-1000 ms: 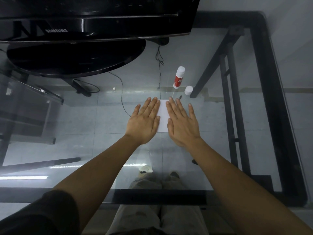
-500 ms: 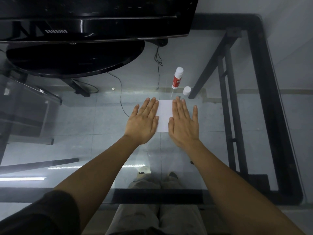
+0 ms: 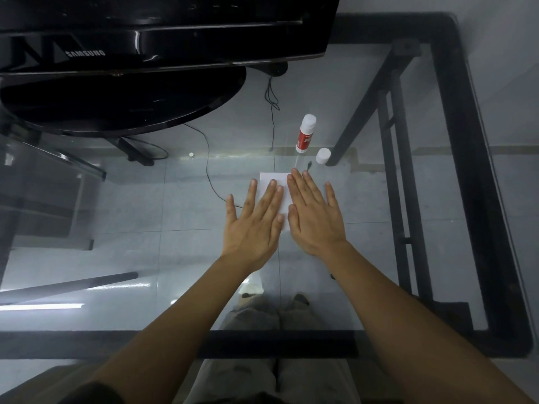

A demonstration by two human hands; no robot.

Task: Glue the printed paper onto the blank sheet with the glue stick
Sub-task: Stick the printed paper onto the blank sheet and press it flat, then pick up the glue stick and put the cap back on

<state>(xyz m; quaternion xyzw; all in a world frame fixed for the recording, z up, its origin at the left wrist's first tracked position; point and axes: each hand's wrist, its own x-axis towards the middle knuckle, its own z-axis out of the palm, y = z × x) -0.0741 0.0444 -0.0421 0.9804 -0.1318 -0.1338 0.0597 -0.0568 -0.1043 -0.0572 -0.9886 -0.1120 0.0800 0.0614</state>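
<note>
The person's legs showed through the glass table [image 3: 163, 217], under the near black edge of its frame. Both bare forearms reached forward over the glass. The left hand [image 3: 252, 225] lay flat, palm down, with its fingers straight and a little spread; it held nothing. Its inner fingers rested on the left part of the white paper [image 3: 274, 182], while the little finger and the outer side of the palm were on bare glass. The right hand [image 3: 313, 217] lay flat beside it in the same way, fingers straight and slightly apart, gripping nothing, and it covered the right part of the paper. The two thumbs were close together, and a narrow strip of paper was visible between the hands. Only one white surface could be seen; I could not tell the printed sheet from the blank one.

Just beyond the right fingertips stood the glue stick [image 3: 305, 134], upright, white with a red label. Its white cap [image 3: 323, 156] stood near it, to the right. Farther back, on the left, a black monitor [image 3: 163, 33] rested on its round base.
</note>
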